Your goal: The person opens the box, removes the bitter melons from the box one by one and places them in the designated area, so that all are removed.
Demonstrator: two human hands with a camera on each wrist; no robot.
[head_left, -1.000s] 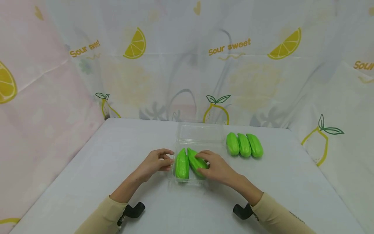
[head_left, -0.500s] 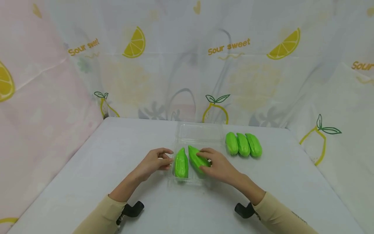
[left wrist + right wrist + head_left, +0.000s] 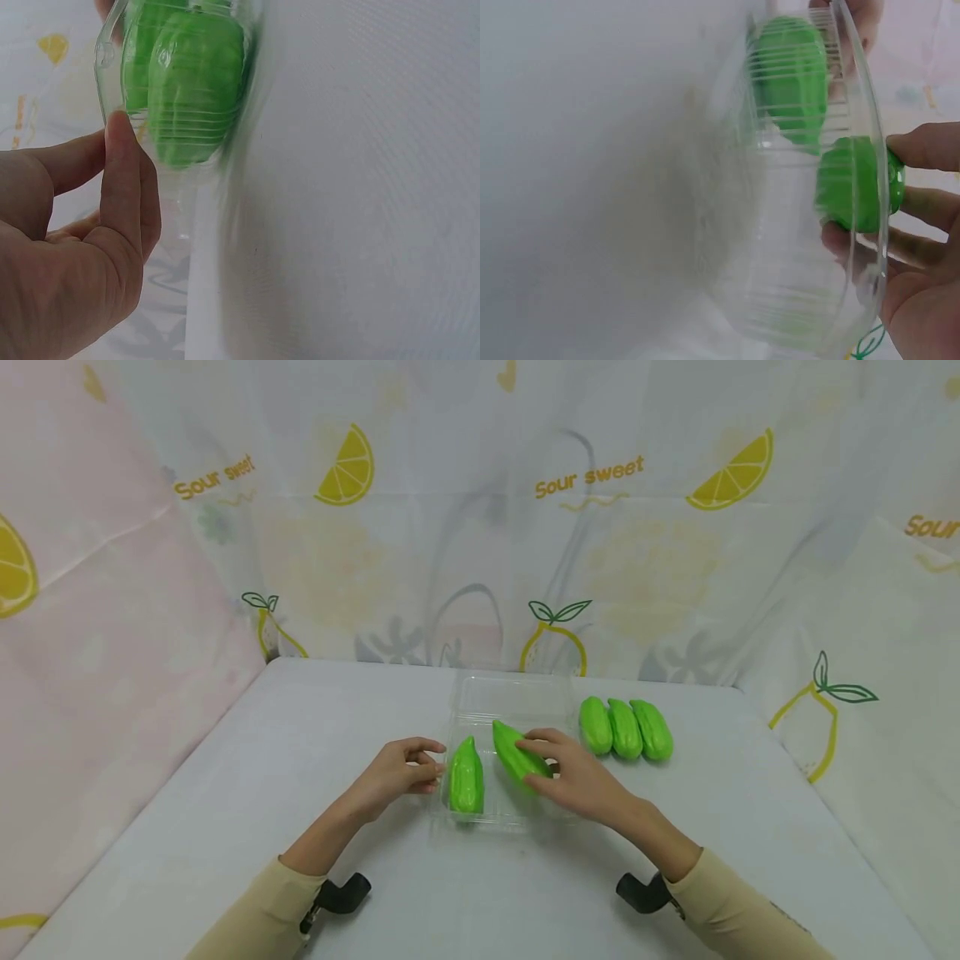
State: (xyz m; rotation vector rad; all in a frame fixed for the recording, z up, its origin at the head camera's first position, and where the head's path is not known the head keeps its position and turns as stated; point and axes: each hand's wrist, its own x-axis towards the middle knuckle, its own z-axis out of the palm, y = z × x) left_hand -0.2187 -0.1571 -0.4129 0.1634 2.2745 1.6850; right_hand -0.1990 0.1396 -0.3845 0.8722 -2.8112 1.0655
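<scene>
My right hand (image 3: 581, 777) grips a green ridged gourd (image 3: 513, 753), fingers on one side and thumb on the other. This gourd is tilted, its pointed end toward the back left, and is raised at rim height of the clear plastic box (image 3: 881, 202) in the right wrist view. A second green gourd (image 3: 467, 781) lies in the box's left part, pointed end away from me. At the left side my left hand (image 3: 397, 777) pinches the box's rim (image 3: 101, 71) between thumb and fingertips. The clear lid (image 3: 513, 696) lies folded back behind the box.
Three more green gourds (image 3: 626, 729) lie side by side on the white table (image 3: 337, 702), right of the lid. A patterned cloth (image 3: 450, 527) hangs along the back and sides. Black wrist-camera mounts (image 3: 343, 893) stick out from both sleeves.
My right hand has lifted the gourd and shifted it to the right and slightly back, widening the gap to the other one. My left hand has stayed at the rim.
</scene>
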